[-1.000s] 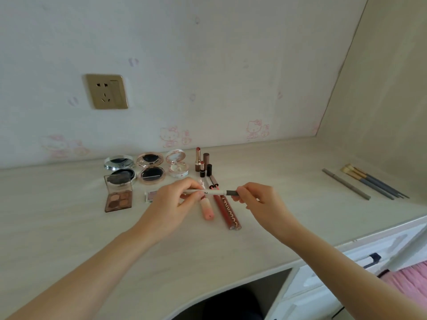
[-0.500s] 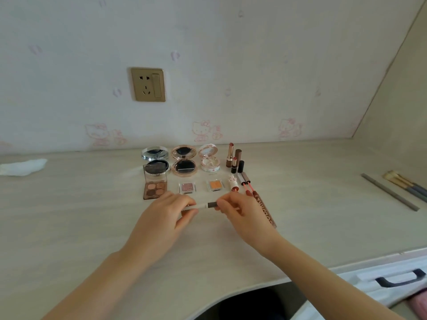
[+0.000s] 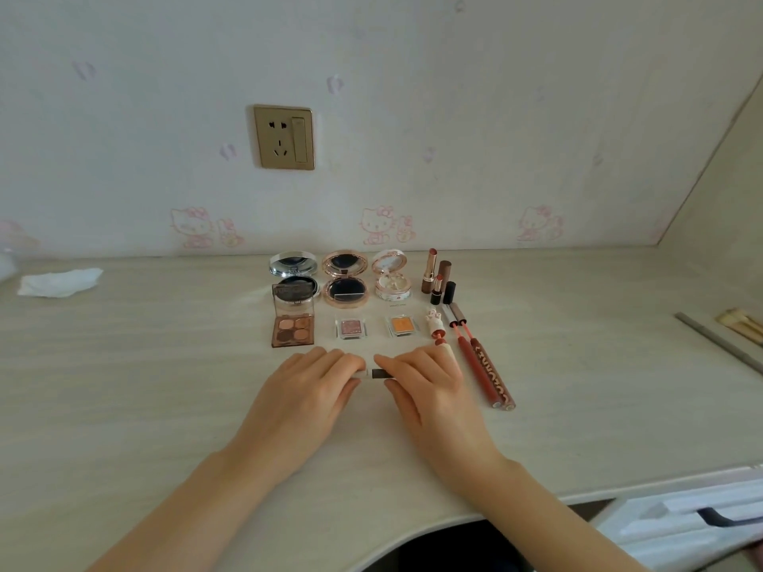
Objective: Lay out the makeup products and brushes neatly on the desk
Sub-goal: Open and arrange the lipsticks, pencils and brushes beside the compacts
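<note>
Pinching a slim pencil [image 3: 377,374] by its ends—left hand [image 3: 305,390], right hand [image 3: 429,386]—low over the desk [image 3: 165,386], toward its front edge.

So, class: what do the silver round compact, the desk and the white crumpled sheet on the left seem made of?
Silver round compact: likely chromed metal or plastic; its lid shines like a mirror.
Pale desk: likely matt laminate; faint printed grain.
White crumpled sheet: probably tissue; soft creases.
</note>
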`<state>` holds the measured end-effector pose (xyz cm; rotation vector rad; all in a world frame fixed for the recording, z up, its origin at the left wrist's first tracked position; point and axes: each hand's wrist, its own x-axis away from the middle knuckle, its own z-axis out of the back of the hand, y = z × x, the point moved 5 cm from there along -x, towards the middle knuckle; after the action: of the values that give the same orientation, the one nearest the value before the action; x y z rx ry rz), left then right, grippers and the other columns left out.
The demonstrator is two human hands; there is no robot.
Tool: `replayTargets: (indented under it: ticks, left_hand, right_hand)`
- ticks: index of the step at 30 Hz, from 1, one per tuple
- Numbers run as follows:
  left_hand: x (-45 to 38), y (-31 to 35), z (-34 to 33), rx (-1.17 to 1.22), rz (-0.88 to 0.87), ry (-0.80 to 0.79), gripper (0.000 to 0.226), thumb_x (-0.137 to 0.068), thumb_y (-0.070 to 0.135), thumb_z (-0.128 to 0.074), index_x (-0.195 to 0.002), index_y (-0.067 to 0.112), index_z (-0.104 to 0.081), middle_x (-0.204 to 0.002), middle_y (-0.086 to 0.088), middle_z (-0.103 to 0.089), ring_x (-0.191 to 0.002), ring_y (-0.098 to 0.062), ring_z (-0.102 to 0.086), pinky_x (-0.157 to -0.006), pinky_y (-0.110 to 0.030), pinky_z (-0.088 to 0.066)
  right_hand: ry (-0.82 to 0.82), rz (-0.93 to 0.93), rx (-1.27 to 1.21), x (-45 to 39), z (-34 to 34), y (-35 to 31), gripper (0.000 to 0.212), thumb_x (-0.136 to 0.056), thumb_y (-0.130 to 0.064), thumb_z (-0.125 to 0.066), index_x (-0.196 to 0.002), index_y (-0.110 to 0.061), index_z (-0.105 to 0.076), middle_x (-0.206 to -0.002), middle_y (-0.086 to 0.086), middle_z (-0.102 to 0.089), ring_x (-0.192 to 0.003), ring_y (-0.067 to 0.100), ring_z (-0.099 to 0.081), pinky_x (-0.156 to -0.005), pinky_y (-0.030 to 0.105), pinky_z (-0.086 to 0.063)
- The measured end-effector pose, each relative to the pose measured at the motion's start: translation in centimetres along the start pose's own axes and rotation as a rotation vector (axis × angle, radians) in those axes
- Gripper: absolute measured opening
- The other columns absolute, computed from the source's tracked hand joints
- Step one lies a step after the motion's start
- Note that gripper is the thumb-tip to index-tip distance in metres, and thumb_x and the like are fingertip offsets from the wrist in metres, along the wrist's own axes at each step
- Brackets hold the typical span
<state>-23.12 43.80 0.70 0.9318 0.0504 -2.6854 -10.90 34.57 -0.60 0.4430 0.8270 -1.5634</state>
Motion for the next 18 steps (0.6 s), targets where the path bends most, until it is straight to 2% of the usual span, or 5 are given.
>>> replayTargets:
  ticks: [4,8,12,18]
  left_hand:
    - [-0.1,0.7,0.3,-0.072,0.003,-0.005,0.015,-0.090,0.026,-0.047,-0.087,0.019,-0.060,-0.076,0.010,-0.059,-0.072,-0.016,-0.057,-0.076,-0.033,-0.041]
    - [-0.2,0.6,0.1,-0.204,0.033,0.009,0.031,-0.094,0.044,-0.045,-0.078,0.022,-0.060,-0.067,0.010,-0.052,-0.064,-0.015,-0.052,-0.068,-0.035,-0.035]
    - [-0.2,1.0,-0.2,-0.255,0.057,0.026,0.035,-0.096,0.046,-0.040,-0.074,0.023,-0.055,-0.059,0.008,-0.047,-0.057,-0.017,-0.050,-0.065,-0.036,-0.027]
    - [-0.3,0.8,-0.4,-0.268,0.060,0.006,0.039,-0.098,0.048,-0.034,-0.075,0.023,-0.053,-0.056,0.008,-0.047,-0.052,-0.017,-0.048,-0.066,-0.035,-0.026]
  right_hand:
    - [0.044,0.060,0.076,0.4,0.2,-0.5,0.016,-0.093,-0.018,-0.057,-0.103,-0.014,-0.069,-0.090,0.000,-0.064,-0.085,0.025,-0.056,-0.073,0.040,-0.048]
    - [0.043,0.099,0.133,0.5,0.5,-1.1,0.009,-0.091,-0.016,-0.063,-0.098,-0.015,-0.069,-0.088,0.000,-0.063,-0.082,0.025,-0.055,-0.075,0.039,-0.047]
    - [0.040,0.113,0.137,0.5,0.8,-1.4,0.010,-0.089,-0.010,-0.065,-0.098,-0.012,-0.069,-0.087,0.002,-0.062,-0.079,0.023,-0.053,-0.071,0.038,-0.046]
    - [0.011,0.121,0.090,0.4,1.1,-1.7,0.015,-0.087,-0.007,-0.061,-0.099,-0.010,-0.069,-0.089,0.003,-0.060,-0.080,0.020,-0.052,-0.063,0.031,-0.046]
